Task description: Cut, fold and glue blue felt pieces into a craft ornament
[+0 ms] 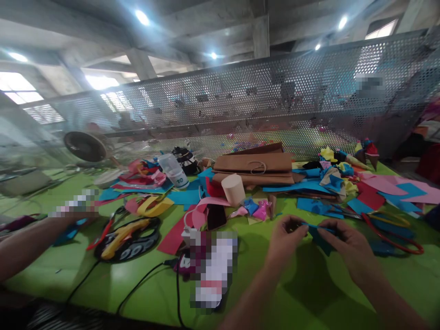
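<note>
Between my two hands, just above the green table (261,247), is a small piece of blue felt-like sheet (319,239). My left hand (288,236) pinches its left edge between thumb and fingers. The right side of the piece is gripped by my right hand (345,238), with the thumb on top. Part of the blue piece is hidden by my fingers. Right of my right hand lie scissors (392,229) with red and yellow handle loops, on more blue sheets. Small pink and blue star-like pieces (256,207) rest beyond my left hand.
A phone (216,270) lies left of my forearms. Farther left are a yellow glue gun (123,236), a cable (144,279) and another person's arm (37,238). Brown folded sheets (252,165), a white roll (233,189) and a clear cup (173,170) stand behind, before a perforated metal screen (213,110).
</note>
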`<state>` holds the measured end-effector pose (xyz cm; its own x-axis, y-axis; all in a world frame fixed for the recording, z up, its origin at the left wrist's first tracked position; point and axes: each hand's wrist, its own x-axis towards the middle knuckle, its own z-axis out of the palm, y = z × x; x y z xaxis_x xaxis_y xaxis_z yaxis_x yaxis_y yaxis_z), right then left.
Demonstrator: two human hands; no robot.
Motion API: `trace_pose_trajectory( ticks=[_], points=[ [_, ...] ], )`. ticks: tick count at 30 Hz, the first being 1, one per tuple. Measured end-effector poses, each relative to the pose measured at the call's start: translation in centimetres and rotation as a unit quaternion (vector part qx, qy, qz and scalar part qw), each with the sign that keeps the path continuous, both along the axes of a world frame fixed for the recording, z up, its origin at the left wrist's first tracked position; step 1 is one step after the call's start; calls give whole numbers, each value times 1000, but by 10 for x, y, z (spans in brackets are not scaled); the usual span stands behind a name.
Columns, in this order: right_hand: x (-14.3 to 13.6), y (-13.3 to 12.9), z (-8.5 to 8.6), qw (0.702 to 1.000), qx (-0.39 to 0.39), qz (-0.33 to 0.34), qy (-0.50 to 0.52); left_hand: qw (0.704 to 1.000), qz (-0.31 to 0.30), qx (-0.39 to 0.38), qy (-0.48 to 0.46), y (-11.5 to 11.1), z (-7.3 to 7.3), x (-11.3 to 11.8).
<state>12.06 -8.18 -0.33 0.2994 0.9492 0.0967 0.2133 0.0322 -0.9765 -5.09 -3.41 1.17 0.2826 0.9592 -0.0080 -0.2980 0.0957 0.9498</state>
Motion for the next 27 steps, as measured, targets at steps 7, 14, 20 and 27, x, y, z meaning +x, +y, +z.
trace_pose_trajectory(
  ticks=[7,14,20,27],
  points=[
    [-4,1,3,1000,8,10,-9,1000,-4,7,5,0,-2,1],
    [-5,0,6,1000,5,19,-1,1000,-12,11,10,0,-2,1],
    [-5,0,5,1000,-1,25,-6,1000,-13,8,16,0,-1,1],
    [-3,0,2,999,-1,46,9,1000,-8,15,19,-1,1,1]
  ],
)
